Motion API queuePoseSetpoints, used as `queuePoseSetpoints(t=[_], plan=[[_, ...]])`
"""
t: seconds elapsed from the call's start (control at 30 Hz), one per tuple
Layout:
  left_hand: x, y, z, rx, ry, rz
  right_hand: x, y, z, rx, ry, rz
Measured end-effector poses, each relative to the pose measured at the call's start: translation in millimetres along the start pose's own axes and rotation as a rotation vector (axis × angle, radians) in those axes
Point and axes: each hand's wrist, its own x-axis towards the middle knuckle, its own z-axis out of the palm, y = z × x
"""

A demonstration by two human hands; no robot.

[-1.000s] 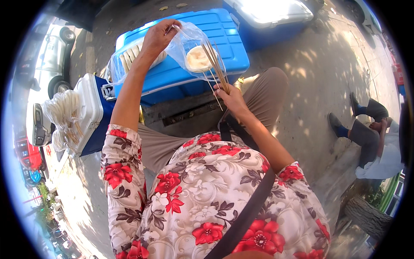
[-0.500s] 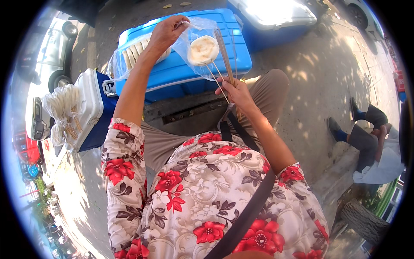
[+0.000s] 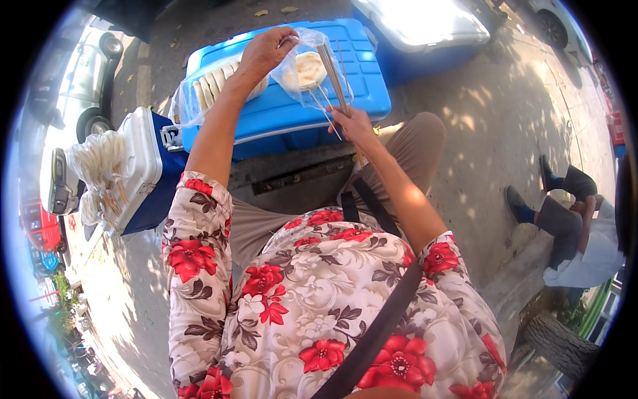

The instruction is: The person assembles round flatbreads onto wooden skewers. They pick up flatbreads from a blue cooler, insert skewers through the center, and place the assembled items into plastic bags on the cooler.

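Note:
My left hand (image 3: 266, 50) pinches the upper edge of a clear plastic bag (image 3: 287, 74) above a blue cooler lid (image 3: 359, 43). A flat, round, pale bread (image 3: 309, 71) lies within the bag, with two thin sticks (image 3: 325, 110) running down from it. My right hand (image 3: 354, 125) is closed around a bundle of wooden skewers (image 3: 334, 78) and those two sticks. The bundle points up beside the bread. More flat pale breads (image 3: 211, 85) stand in a row in another plastic bag on the lid, partly behind my left forearm.
On the left, a blue cooler with a white lid (image 3: 147, 159) carries several bagged breads on sticks (image 3: 100, 166). Another white-lidded cooler (image 3: 425, 26) stands at the far right. A seated person (image 3: 571, 219) is on the right, near a tree trunk (image 3: 561, 342). Parked cars line the left.
Both hands have moved slightly up and away from me, the right one also to the left. The bread has slid further up into the plastic bag.

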Motion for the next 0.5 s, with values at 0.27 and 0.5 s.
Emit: queuePoseSetpoints(t=[0.27, 0.5], plan=[[-41.5, 25.6, 18.8, -0.209, 0.439, -0.059, -23.8, -18.1, -3.2, -0.016, 0.052, 0.084], [-134.3, 27.1, 91.7, -0.628, -0.038, -0.857, -29.2, -33.6, -1.6, 0.181, -0.117, 0.211]])
